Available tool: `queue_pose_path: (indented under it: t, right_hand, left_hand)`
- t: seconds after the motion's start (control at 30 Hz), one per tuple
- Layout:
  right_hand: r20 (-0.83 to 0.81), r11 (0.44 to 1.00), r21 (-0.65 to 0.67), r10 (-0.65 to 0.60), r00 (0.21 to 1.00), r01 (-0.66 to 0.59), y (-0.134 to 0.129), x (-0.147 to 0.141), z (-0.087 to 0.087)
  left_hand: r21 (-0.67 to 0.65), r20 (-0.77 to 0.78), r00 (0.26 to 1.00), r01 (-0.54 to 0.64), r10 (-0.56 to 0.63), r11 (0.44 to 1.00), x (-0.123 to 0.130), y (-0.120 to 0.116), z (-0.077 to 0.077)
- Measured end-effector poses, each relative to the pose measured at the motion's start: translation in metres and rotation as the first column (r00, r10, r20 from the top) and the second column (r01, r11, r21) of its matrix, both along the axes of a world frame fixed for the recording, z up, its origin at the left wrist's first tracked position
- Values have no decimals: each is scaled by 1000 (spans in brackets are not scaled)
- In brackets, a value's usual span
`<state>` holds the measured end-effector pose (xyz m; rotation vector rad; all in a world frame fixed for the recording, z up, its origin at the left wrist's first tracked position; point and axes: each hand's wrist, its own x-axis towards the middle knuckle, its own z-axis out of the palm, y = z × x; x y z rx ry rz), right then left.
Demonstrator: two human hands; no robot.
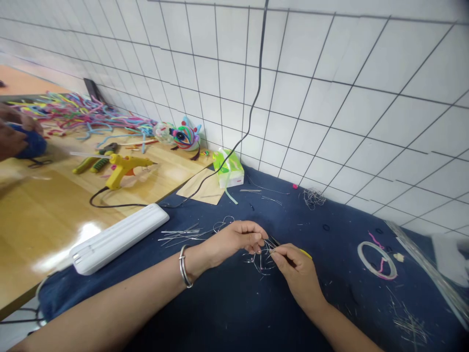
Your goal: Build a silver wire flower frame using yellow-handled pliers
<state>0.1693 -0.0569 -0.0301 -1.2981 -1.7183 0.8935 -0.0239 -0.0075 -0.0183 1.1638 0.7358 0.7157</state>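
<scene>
My left hand [244,238], with a silver bangle at its wrist, is closed in a pinch on thin silver wires [268,244]. The fingertips of my right hand [297,269] are pressed together on the same wires from the other side. Just below them, curved wire pieces [261,263] show over the dark blue cloth; I cannot tell whether they join the held wires. Behind my right hand a tool with a yellow handle [306,253] is mostly hidden. Straight wire lengths [181,234] lie left of my left hand, beside some wire loops [222,224].
A white power strip or case [120,239] and a yellow glue gun [126,168] are at left, with pliers [95,160] behind. A tissue pack [229,167] stands by the gridded wall. At right lie a white ring coil [361,256] and wire scraps [410,322]. Another person's hands [12,132] hold something blue.
</scene>
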Motion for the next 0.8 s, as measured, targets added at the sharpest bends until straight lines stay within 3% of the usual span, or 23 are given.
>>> queue_pose_path:
  t: [0.13,0.23,0.4,0.5,0.57,0.73,0.8]
  right_hand:
    - [11,1000,16,24,1000,-25,-1,-2,2]
    - [18,999,15,29,999,-29,-2,-3,2]
    - [25,999,-26,21,999,-20,-4,-2,2]
    - [0,999,-40,16,1000,-16,-6,-4,4]
    - [-8,999,-44,16,1000,-17,-7,-4,6]
    - [-16,999,-48,-4,1000,3,-9,-5,9]
    - [-4,999,-39,11,1000,-11,-8,-4,9]
  left_hand:
    - [167,-90,993,-57,73,984,-2,1,4]
    - [331,-200,976,-21,91,943,-3,-1,12]
    - [576,-344,901,-20,265,817,-2,-9,23]
    - [655,-376,867,-1,327,756,-1,-12,25]
    - [647,-414,859,44,302,762,-2,-12,25]
    - [493,-472,873,145,124,858,-6,-7,23]
    - [501,-457,881,141,122,854,-7,-5,22]
